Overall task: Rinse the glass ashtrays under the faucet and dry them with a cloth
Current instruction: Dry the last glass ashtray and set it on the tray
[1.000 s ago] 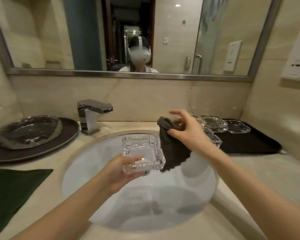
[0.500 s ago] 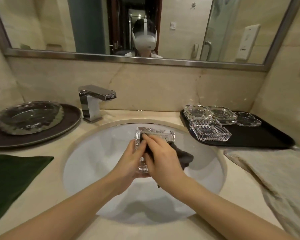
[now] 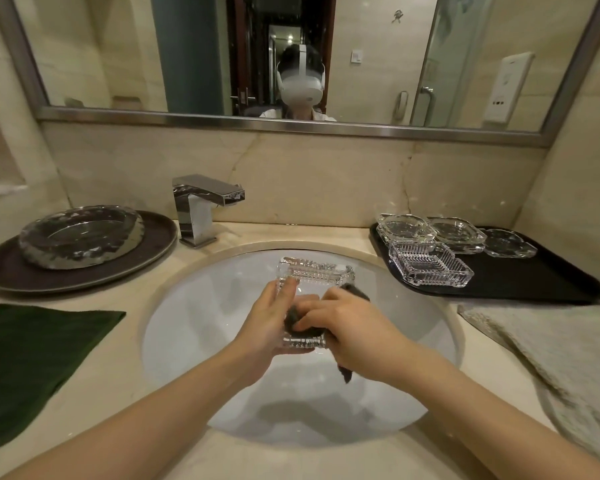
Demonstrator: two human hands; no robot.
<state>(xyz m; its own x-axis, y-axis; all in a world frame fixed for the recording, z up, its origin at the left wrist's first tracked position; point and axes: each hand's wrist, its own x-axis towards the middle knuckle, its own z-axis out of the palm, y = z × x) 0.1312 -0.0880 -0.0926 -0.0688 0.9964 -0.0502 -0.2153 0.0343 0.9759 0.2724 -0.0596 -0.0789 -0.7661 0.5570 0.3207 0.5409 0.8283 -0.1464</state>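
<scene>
While the left hand [image 3: 267, 323] cradles the square glass ashtray [image 3: 312, 292] over the basin [image 3: 194, 327] and the right hand [image 3: 343, 327] pinches the dark cloth [image 3: 293, 318] into its hollow, I'd work the cloth into the ribbed corners with the left grip firm, wet glass being slippery. There's open room above the bowl; the faucet [image 3: 205, 206] and the tray [image 3: 520, 282] of ashtrays on the worktop [image 3: 125, 368] stand well apart.

Two bare forearms without sleeves, bare hands, white headset [image 3: 301, 83] and white collar reflected in mirror

Beige marble wall [image 3: 326, 174], framed mirror [image 3: 201, 57]
</scene>
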